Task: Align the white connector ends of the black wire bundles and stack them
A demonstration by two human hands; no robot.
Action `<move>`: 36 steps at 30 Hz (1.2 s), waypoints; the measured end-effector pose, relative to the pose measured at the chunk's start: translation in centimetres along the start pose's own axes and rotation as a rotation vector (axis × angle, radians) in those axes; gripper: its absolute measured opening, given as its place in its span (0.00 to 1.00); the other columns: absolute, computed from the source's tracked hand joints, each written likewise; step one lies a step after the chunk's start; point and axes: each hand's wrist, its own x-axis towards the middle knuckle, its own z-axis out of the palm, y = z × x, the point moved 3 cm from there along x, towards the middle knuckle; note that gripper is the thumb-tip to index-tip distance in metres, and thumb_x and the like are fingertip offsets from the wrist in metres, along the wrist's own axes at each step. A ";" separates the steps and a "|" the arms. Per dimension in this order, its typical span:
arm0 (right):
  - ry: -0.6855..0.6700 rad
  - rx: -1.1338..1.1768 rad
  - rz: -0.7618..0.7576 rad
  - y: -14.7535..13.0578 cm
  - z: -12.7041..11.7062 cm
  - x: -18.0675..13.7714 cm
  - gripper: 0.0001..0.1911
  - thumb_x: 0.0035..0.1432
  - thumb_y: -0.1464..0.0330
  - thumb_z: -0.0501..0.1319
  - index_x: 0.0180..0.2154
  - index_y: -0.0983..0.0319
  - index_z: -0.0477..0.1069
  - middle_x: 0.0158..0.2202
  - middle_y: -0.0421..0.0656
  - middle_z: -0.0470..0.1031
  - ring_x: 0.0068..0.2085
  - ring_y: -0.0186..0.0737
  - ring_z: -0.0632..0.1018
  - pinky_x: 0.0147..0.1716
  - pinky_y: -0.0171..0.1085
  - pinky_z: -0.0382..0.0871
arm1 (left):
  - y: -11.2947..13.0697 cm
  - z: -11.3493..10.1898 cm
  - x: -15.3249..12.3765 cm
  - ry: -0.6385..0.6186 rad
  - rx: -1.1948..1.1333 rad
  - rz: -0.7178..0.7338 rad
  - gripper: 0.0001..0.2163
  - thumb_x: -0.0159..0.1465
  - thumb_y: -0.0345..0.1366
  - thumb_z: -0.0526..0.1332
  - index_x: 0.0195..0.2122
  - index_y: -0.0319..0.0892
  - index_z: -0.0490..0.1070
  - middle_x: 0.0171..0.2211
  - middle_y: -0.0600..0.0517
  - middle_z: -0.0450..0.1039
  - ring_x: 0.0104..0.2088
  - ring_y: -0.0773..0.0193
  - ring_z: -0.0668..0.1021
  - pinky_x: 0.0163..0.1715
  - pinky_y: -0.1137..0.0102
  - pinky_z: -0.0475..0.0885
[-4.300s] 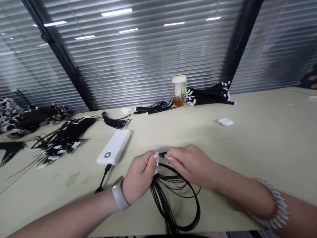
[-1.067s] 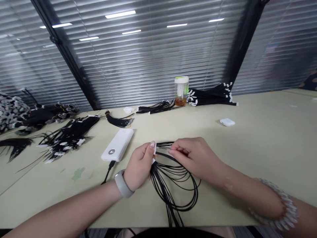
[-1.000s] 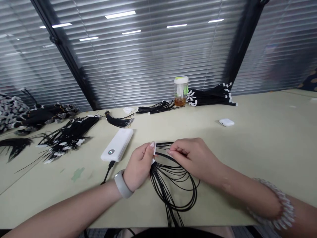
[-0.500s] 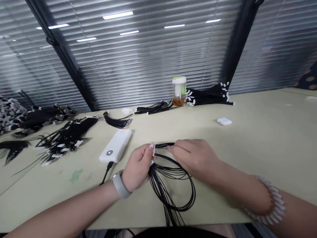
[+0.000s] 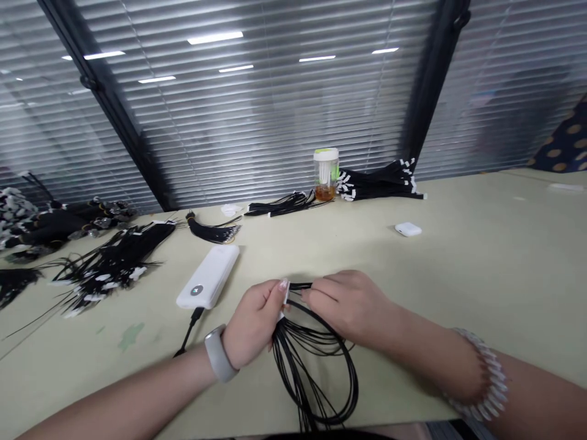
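Note:
A looped bundle of thin black cables (image 5: 352, 382) with white connector ends hangs between my two hands over the table. My left hand (image 5: 257, 318) is closed, its thumb pressing on a white end piece (image 5: 287, 292) of the bundle. Just to the right, my right hand (image 5: 346, 305) pinches the black strands that come out of that white piece. Its fingertips curl round them and partly hide them. Below my hands the loose strands droop toward the table's front edge.
A white power bank (image 5: 208, 278) with a black cable lies left of my hands. More black cable bundles (image 5: 121, 256) spread over the left. Behind stand a jar of amber liquid (image 5: 325, 177) and a cable pile (image 5: 378, 182). A small white case (image 5: 408, 229) lies right, on the pale table (image 5: 481, 263).
The whole view has shifted slightly. My right hand has come a little closer to my left hand along the strands. Both hands keep their hold on the bundle.

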 end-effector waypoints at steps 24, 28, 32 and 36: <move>-0.553 0.987 0.605 -1.0 -1.0 0.4 0.19 0.59 0.62 0.48 0.19 0.63 0.59 0.17 0.37 0.61 0.19 0.27 0.60 0.18 0.30 0.51 | -0.3 -1.1 0.4 0.299 -0.140 -0.043 0.19 0.61 0.49 0.48 0.20 0.40 0.58 0.15 0.57 0.56 0.16 0.71 0.62 0.16 0.75 0.59; -0.401 0.978 0.611 -2.2 0.9 0.7 0.14 0.57 0.70 0.48 0.20 0.64 0.62 0.17 0.36 0.62 0.20 0.26 0.60 0.19 0.30 0.50 | -0.1 -1.0 0.4 0.280 -0.019 -0.016 0.19 0.62 0.47 0.47 0.20 0.40 0.58 0.15 0.58 0.54 0.17 0.71 0.61 0.16 0.75 0.57; -0.332 0.976 0.631 -2.4 1.4 0.9 0.13 0.55 0.71 0.49 0.20 0.64 0.61 0.16 0.35 0.61 0.20 0.26 0.60 0.19 0.29 0.50 | -0.1 -1.0 0.2 0.269 0.021 0.007 0.18 0.63 0.46 0.46 0.20 0.40 0.57 0.15 0.58 0.54 0.18 0.71 0.61 0.18 0.75 0.57; -0.319 0.967 0.636 -2.4 1.5 0.9 0.14 0.55 0.71 0.48 0.19 0.64 0.61 0.17 0.35 0.62 0.20 0.26 0.60 0.19 0.29 0.51 | 0.0 -1.0 0.1 0.257 0.042 0.010 0.18 0.63 0.45 0.45 0.21 0.40 0.59 0.15 0.58 0.54 0.18 0.70 0.61 0.19 0.75 0.57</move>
